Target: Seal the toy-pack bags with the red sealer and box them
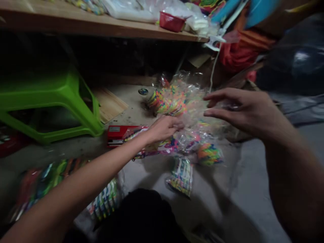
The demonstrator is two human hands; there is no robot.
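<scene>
A heap of clear plastic bags holding bright multicoloured pieces lies on the floor ahead of me. My left hand reaches in at the heap's near side, its fingers curled on the crinkled clear plastic of a bag; the fingertips are blurred. Beneath that wrist is a pink and purple printed packet. To the right, my right hand hovers beside the heap, thumb and fingers apart, with nothing visible between them. A bag with an orange and green bundle sits below the hands, close to a smaller striped packet.
A green plastic stool stands at left, near a wooden board and a red box. Packed colourful bundles lie at lower left. Above runs a wooden shelf bearing a red tub. A white cord hangs down.
</scene>
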